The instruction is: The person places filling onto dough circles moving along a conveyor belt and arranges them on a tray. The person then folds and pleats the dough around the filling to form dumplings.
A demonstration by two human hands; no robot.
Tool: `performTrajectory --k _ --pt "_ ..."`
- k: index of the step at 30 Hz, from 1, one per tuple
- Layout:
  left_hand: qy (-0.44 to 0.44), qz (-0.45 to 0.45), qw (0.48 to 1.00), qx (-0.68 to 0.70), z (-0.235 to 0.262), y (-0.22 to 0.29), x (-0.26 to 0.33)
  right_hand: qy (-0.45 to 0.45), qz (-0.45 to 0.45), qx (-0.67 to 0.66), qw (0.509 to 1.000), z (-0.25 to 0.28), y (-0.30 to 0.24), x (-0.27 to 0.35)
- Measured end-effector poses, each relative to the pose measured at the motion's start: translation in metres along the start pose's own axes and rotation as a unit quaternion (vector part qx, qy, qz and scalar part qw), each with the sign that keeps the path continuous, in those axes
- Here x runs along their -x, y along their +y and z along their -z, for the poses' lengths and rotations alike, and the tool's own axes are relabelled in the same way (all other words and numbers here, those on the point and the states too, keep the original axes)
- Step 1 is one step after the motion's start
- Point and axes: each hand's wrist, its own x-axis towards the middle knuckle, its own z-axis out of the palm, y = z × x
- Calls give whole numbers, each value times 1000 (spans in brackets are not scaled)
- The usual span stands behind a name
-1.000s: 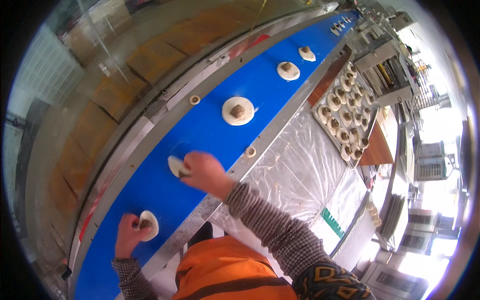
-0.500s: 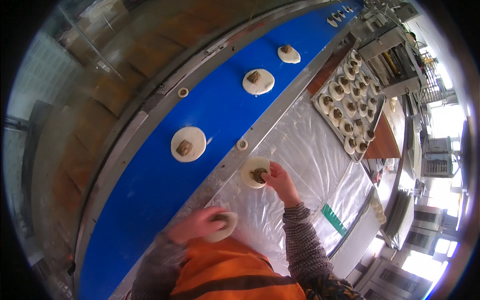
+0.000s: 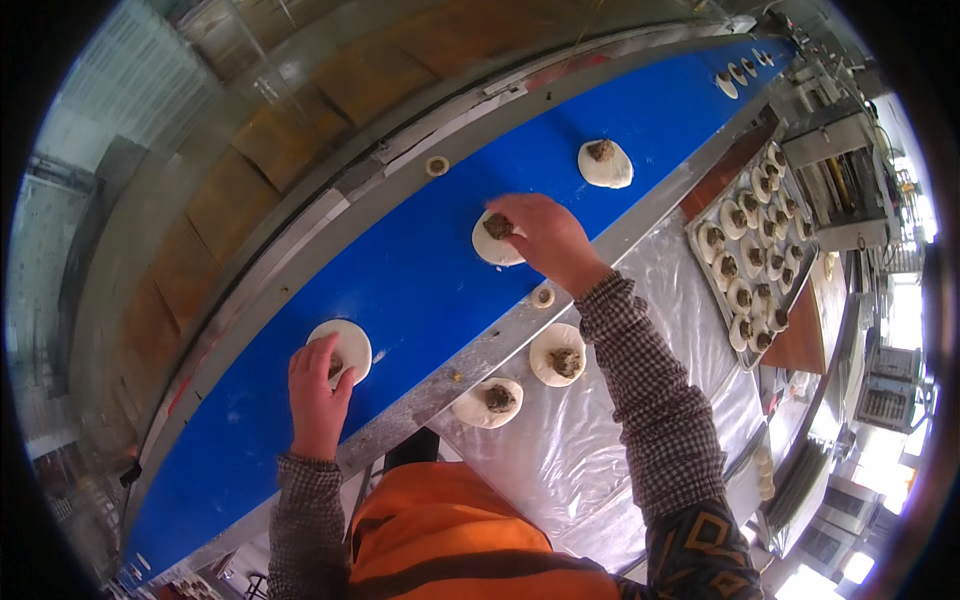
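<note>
On the blue belt, my left hand (image 3: 320, 395) reaches over a pale round of dough (image 3: 352, 338). Its thumb and curled fingers close around the brown lump of filling there, mostly hidden by the fingers. Farther along the belt, my right hand (image 3: 552, 245) bends over another dough round (image 3: 490, 246), thumb and fingers pinching its dark filling (image 3: 497, 226); the fingertips are slightly blurred. Two filled dough rounds lie on the plastic-covered table beside the belt: one nearer me (image 3: 470, 408), the other (image 3: 545, 345) close to my right forearm.
Another filled dough round (image 3: 607, 172) lies up the belt, with several more (image 3: 727, 88) at its far end. A metal tray (image 3: 735, 345) with rows of filled rounds stands at the right. The metal belt edge (image 3: 470, 355) runs between belt and plastic-covered table (image 3: 640, 310).
Both hands have moved from the table to the belt. The dough round in my left hand and the one under my right now lie on the plastic. The whole view has shifted.
</note>
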Motion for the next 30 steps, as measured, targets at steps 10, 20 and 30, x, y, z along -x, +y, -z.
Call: performTrajectory --k 10,20,30 --pt "-3 157 967 199 25 -76 57 -24 -81 55 995 -30 -47 5" --pt "11 227 969 100 63 -161 127 -215 -100 -79 968 -91 -124 3" --pt "-191 244 941 138 122 -225 158 16 -256 -505 824 -9 -127 110"
